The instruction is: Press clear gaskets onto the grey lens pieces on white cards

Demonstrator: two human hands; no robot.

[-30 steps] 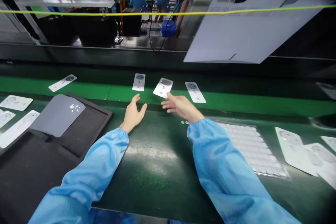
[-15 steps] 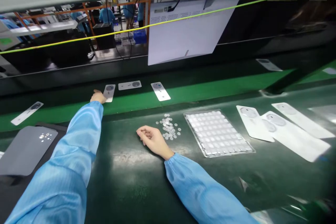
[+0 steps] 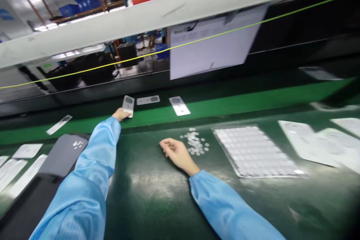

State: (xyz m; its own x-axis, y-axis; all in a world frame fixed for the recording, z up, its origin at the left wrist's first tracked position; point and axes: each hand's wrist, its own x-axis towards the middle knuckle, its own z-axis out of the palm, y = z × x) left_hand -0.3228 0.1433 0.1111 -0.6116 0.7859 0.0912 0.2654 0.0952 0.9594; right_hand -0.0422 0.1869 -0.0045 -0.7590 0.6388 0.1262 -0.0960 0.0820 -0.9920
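Note:
My left hand (image 3: 121,114) reaches out over the green belt. Its fingers close on the lower end of a white phone back cover (image 3: 128,102) with a round camera area. Lower down, my right hand (image 3: 180,153) rests on the dark green bench with its fingers curled in; what they hold, if anything, is hidden. Just beyond and right of that hand lies a loose pile of small clear round discs (image 3: 195,143). A clear tray (image 3: 239,170) with rows of whitish pieces sits farther right.
More covers lie on the belt (image 3: 225,101), among them one cover (image 3: 179,105) right of my left hand. Several white covers (image 3: 332,144) overlap at the right. At the left stands a black surface bearing a grey cover (image 3: 63,155). A yellow-green cord (image 3: 140,57) crosses above.
My left hand has gone from beside the cover's left edge to its lower end and now grips it. The right hand keeps its pose. The view has tilted up and turned left.

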